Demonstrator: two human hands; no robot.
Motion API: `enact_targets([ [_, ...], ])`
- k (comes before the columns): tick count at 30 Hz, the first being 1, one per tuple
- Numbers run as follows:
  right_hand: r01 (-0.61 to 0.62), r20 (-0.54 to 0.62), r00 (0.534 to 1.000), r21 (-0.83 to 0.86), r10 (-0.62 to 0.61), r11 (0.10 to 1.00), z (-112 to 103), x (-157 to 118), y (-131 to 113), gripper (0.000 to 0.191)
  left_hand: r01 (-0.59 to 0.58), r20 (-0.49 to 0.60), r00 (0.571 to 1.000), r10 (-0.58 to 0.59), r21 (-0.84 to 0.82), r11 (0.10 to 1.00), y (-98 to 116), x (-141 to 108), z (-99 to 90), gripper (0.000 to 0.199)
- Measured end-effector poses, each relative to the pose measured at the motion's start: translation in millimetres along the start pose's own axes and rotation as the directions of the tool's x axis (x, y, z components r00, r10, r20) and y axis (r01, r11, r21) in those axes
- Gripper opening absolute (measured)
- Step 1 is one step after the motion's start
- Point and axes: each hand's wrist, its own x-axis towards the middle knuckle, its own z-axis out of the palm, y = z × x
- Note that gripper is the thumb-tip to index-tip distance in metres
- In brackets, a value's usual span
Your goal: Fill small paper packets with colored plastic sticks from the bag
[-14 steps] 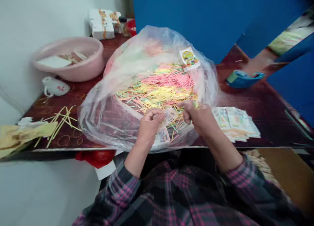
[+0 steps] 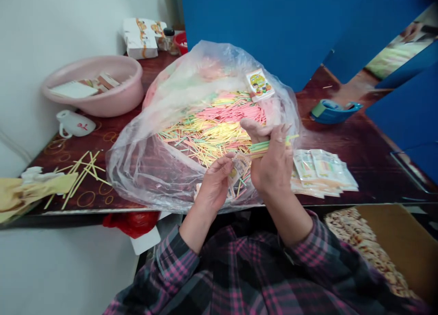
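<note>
Several sticks (image 2: 259, 147) now sit in right hand (image 2: 272, 171)'s grip; just beside them, left hand (image 2: 216, 182) pinches a packet (image 2: 241, 164), occupying both hands. Packet's mouth unclear.

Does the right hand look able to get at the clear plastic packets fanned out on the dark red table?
Probably yes: the packets lie uncovered beside the right hand, with nothing standing between, though its fingers hold thin green and yellow sticks.
</note>
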Motion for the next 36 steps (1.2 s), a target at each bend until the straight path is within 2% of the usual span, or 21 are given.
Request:
enact_targets([
  [4,-0.048,-0.092,0.994,0.063,0.053,0.997,6.9,-11.4,-5.5,0.050,0.032,0.005,0.999,-0.032,-0.018,0.999,-1.3,-1.9,2.8,0.030],
  [8,-0.005,-0.138,0.990,0.061,0.013,0.998,6.2,-11.6,-4.3,0.046,0.036,-0.004,0.999,-0.036,-0.022,0.999,-2.2,-1.8,3.9,0.030],
  [13,0.012,-0.111,0.994,0.008,-0.011,1.000,5.1,-12.4,-1.8,0.040,0.051,0.021,0.998,-0.051,-0.014,0.999,-2.3,-3.3,5.6,0.028],
  [19,0.066,-0.126,0.991,0.113,-0.052,0.991,6.9,-19.3,6.9,0.035,0.070,0.017,0.997,-0.070,-0.020,0.997,-2.4,-4.3,7.0,0.030],
  [23,-0.019,-0.072,0.997,0.179,0.032,0.984,3.4,-17.4,10.1,0.039,0.084,-0.001,0.996,-0.084,-0.023,0.996,-1.0,-4.8,8.8,0.030],
  [27,-0.171,0.158,0.975,0.080,0.157,0.982,-6.4,-12.3,14.7,0.041,0.058,-0.012,0.998,-0.058,-0.010,0.998,-0.6,-4.4,6.9,0.031],
  [29,-0.197,0.201,0.962,0.033,0.187,0.980,-10.8,-11.1,18.7,0.036,0.049,-0.029,0.998,-0.049,-0.004,0.999,-1.5,-3.5,4.2,0.032],
  [31,-0.175,0.155,0.974,0.043,0.167,0.984,-12.7,-11.9,22.5,0.043,0.046,-0.049,0.998,-0.047,-0.003,0.999,-2.7,-2.3,1.7,0.032],
  [33,-0.103,0.135,0.986,0.018,0.099,0.995,-12.0,-14.3,24.5,0.046,0.048,-0.053,0.997,-0.048,0.004,0.999,-3.6,-1.4,0.7,0.032],
  [36,0.041,0.239,0.971,-0.106,-0.014,0.994,-9.7,-17.8,23.8,0.038,0.050,-0.055,0.997,-0.048,0.040,0.998,-2.4,-1.3,0.8,0.030],
])
